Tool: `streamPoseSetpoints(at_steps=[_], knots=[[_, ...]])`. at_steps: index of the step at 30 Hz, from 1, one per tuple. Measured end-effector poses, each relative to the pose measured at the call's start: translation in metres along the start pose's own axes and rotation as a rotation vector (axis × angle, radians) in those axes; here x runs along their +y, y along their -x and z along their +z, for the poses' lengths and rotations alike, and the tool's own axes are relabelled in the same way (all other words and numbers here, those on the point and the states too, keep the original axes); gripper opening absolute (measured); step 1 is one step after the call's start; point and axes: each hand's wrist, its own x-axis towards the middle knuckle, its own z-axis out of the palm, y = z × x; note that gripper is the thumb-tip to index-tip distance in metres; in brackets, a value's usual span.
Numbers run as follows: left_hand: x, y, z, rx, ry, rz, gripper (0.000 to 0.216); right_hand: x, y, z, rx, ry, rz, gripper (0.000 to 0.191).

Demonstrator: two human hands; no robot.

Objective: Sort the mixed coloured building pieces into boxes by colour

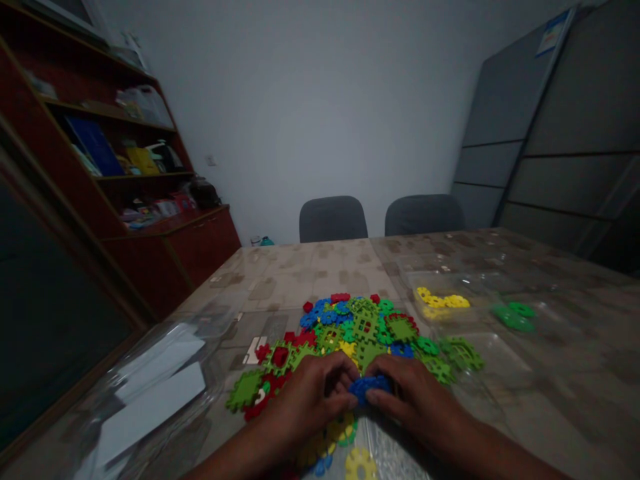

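A blue gear piece (369, 386) is pinched between the left hand (313, 393) and right hand (407, 390) above a heap of coloured pieces (360, 330) on the table (320, 267).

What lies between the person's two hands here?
In the head view, a blue toothed piece lies between them: the left hand and the right hand both pinch it at the near edge of the pile of coloured pieces.

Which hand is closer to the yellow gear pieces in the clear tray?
Right. The right hand sits nearer the camera, slightly left of the yellow gear pieces; the left hand is farther left, both pinching a blue piece.
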Motion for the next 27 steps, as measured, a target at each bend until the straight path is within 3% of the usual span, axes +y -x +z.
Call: streamPoseSetpoints(at_steps=[4, 7, 11, 15, 18, 22, 27], knots=[[0.0, -0.002, 0.005, 0.015, 0.067, -0.01, 0.018, -0.007, 0.002, -0.006, -0.033, 0.019, 0.029, 0.003], [0.005, 0.001, 0.002, 0.014, 0.071, 0.032, 0.021, -0.011, -0.002, -0.027, -0.082, 0.017, 0.008, 0.005], [0.012, 0.004, -0.01, 0.064, -0.026, 0.111, 0.016, 0.0, -0.021, -0.084, 0.05, 0.112, -0.042, 0.008], [0.011, 0.0, -0.02, 0.084, -0.049, 0.078, 0.014, 0.037, -0.052, -0.146, 0.25, 0.338, 0.153, 0.019], [0.007, -0.003, -0.025, 0.121, -0.112, 0.079, 0.015, 0.07, -0.076, -0.177, 0.32, 0.405, 0.247, 0.018], [0.001, -0.004, -0.035, 0.179, -0.235, 0.111, 0.014, 0.108, -0.099, -0.192, 0.352, 0.448, 0.32, 0.02], [-0.003, -0.006, -0.052, 0.232, -0.258, 0.118, 0.015, 0.135, -0.11, -0.191, 0.338, 0.467, 0.358, 0.02]])
